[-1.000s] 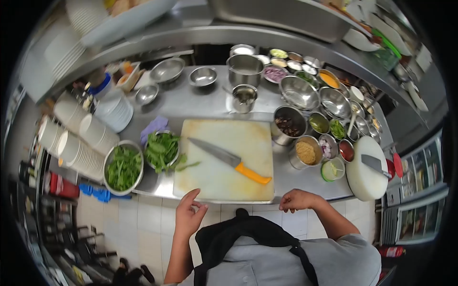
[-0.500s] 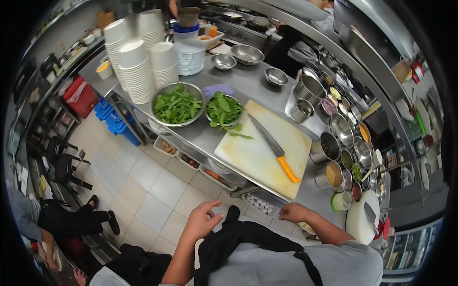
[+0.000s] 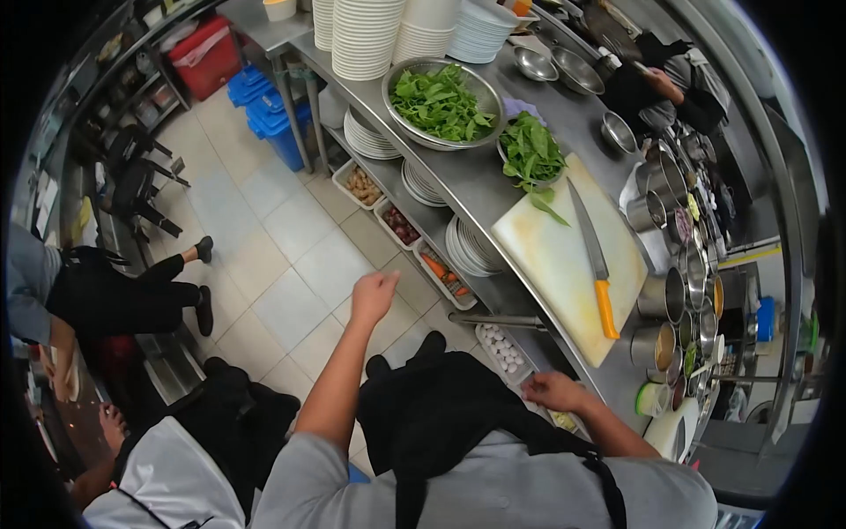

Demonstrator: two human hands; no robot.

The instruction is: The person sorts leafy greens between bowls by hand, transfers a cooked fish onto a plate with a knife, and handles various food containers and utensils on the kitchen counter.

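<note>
My left hand (image 3: pixel 374 296) is held out over the tiled floor, away from the counter, with fingers curled in and nothing seen in them. Close to the counter's front edge, my right hand (image 3: pixel 552 391) hangs with loosely bent fingers, thumb a little apart, holding nothing visible. Nearest to it on the counter is a white cutting board (image 3: pixel 564 256). A knife (image 3: pixel 592 238) with an orange handle lies across the board. Leafy greens (image 3: pixel 443 103) fill a steel bowl (image 3: pixel 398 72), and a smaller bunch of greens (image 3: pixel 532 148) sits in a bowl beside the board, some leaves hanging onto it.
Steel pots (image 3: pixel 661 295) and ingredient containers line the counter's right end. Stacked white tubs (image 3: pixel 363 40) stand at the back. Below are plates (image 3: pixel 471 247), carrots (image 3: pixel 445 275) and eggs (image 3: pixel 504 351). A co-worker (image 3: pixel 115 291) stands at left, another person (image 3: pixel 185 467) close beside me.
The view has turned, so the counter sits higher and further right. My left hand has moved up over the floor, its fingers now more closed. The knife stays on the board.
</note>
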